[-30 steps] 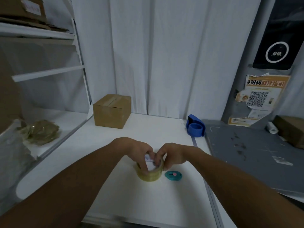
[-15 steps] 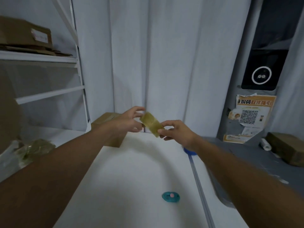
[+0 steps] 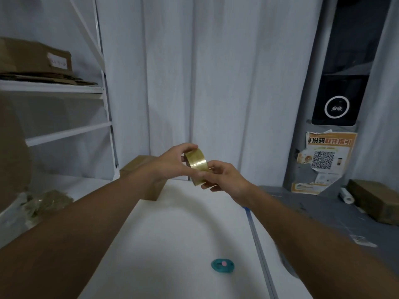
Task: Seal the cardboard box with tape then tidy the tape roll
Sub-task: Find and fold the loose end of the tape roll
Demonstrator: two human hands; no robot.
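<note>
Both hands, left hand (image 3: 172, 162) and right hand (image 3: 224, 178), have fingers closed on the tape roll (image 3: 196, 166) (light, stiff, probably sticky-edged); gripping its rim suits best.

Pale white curtains (image 3: 216, 83) are hanging in long folds across the back of the room, catching a dim, bluish light. A white metal shelving unit (image 3: 64, 87) is standing at the left, carrying flattened cardboard (image 3: 36, 61) on its upper shelf, while a white tabletop (image 3: 172, 244) is stretching forward beside a grey work surface (image 3: 323, 214). At the right, a dark panel with a glowing white ring (image 3: 336, 106) is sitting on a grey post above an orange QR-code poster (image 3: 323, 156).
</note>
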